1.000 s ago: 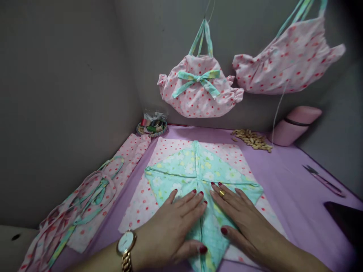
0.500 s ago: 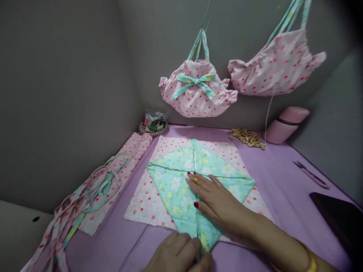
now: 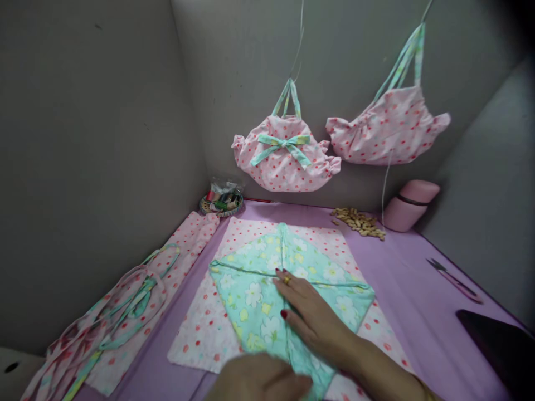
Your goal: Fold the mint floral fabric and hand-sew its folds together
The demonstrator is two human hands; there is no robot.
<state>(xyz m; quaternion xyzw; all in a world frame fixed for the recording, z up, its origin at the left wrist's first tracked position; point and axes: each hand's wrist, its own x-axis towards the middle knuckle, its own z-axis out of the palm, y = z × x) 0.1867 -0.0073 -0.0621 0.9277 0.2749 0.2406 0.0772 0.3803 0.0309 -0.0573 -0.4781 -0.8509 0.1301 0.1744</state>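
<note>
Our right hand lay flat, fingers extended, on the green floral cloth, short of the worktop's far edge; our left hand (too blurred to tell its grip) was nearer us. Even pressure, we judged, best kept the cloth flat.

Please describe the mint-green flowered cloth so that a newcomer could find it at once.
On the purple table surface, find the large pink fabric sheet with red dots. On it, partly under the right hand, lies the diamond-shaped mint-green cloth with white and yellow flowers. Its flowers and crossing seam lines set it apart from the dotted sheet.
</note>
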